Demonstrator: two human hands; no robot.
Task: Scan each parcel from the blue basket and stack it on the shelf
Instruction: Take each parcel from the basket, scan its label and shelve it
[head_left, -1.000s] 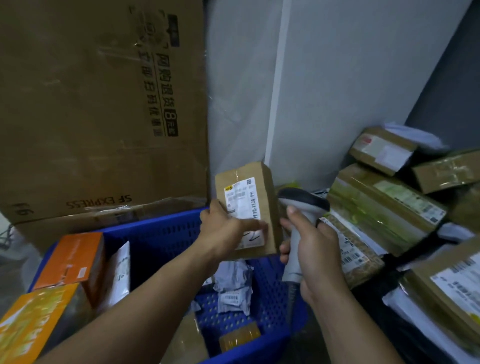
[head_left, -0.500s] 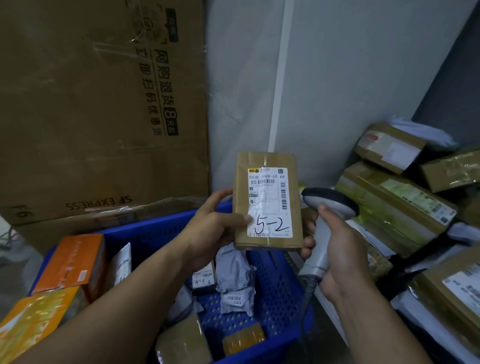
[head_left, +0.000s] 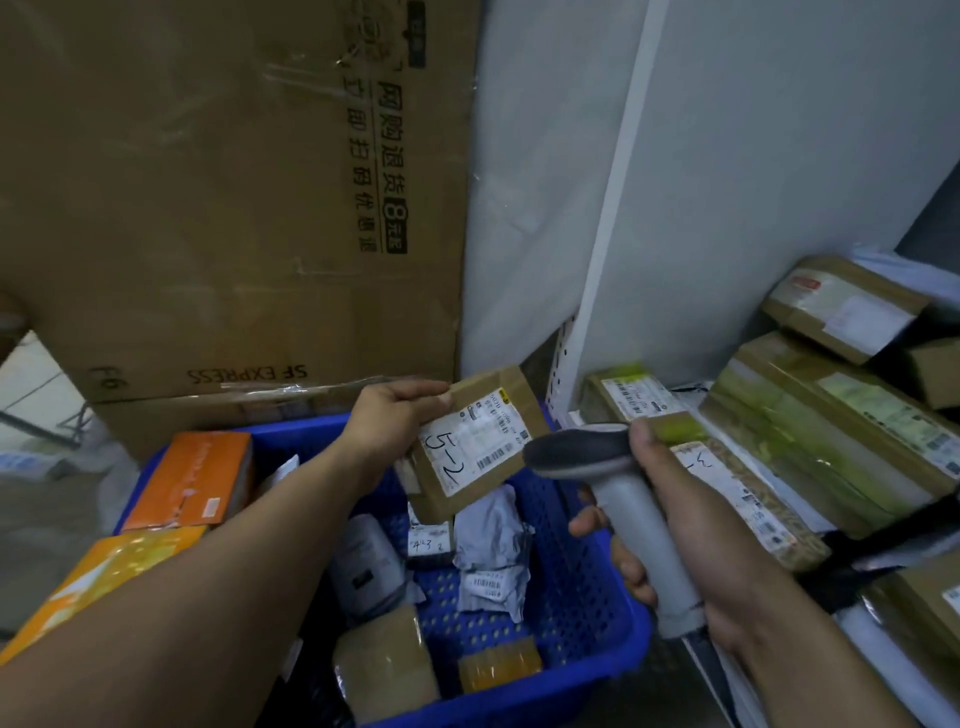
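Note:
My left hand (head_left: 397, 418) grips a small brown cardboard parcel (head_left: 475, 441) by its top left edge, tilted, label up, with "5-2" handwritten on the white label. My right hand (head_left: 680, 514) holds a grey barcode scanner (head_left: 613, 488) by the handle; its dark head points left at the parcel's right edge, almost touching it. Both are above the blue basket (head_left: 587, 613), which holds grey mailer bags, small boxes and orange parcels. The white shelf (head_left: 582, 415) on the right carries stacked brown parcels (head_left: 831, 431).
A large brown SF Express carton (head_left: 218, 208) leans on the wall behind the basket. Orange boxes (head_left: 197, 473) sit at the basket's left end. A white shelf upright (head_left: 608, 234) rises beside the grey wall. More parcels fill the right edge.
The parcel has turned from upright, label facing me, to tilted flat and lower. The scanner has swung left so its head meets the parcel's label side.

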